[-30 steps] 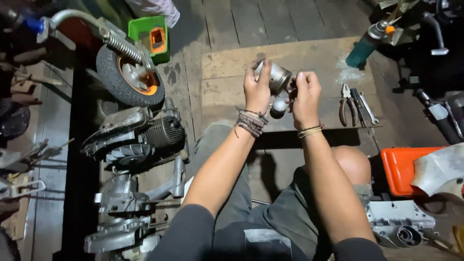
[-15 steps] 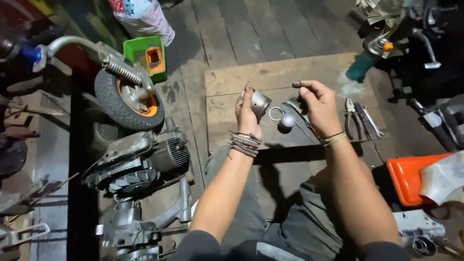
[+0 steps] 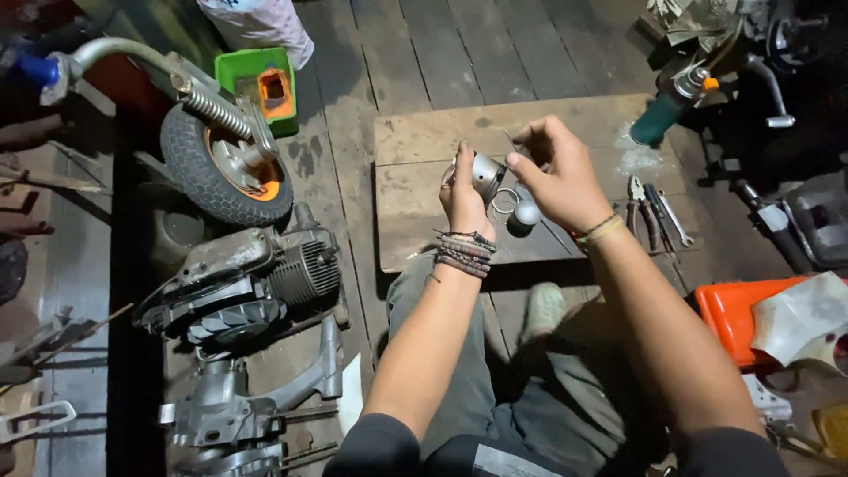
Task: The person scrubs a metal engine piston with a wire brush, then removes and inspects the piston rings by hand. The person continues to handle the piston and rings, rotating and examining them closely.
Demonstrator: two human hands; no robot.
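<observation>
Piston [image 3: 484,174], pinched by the left hand [image 3: 464,199] above the wooden board [image 3: 415,190], can slip and fall if that light fingertip grip loosens while the right hand [image 3: 556,177], fingers pinched narrow, works beside the loose rings [image 3: 505,203].

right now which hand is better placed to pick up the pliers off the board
Probably the right hand: it sits on the pliers' side of the board, and its grip holds nothing I can make out. The left hand grips the metal piston.
</observation>
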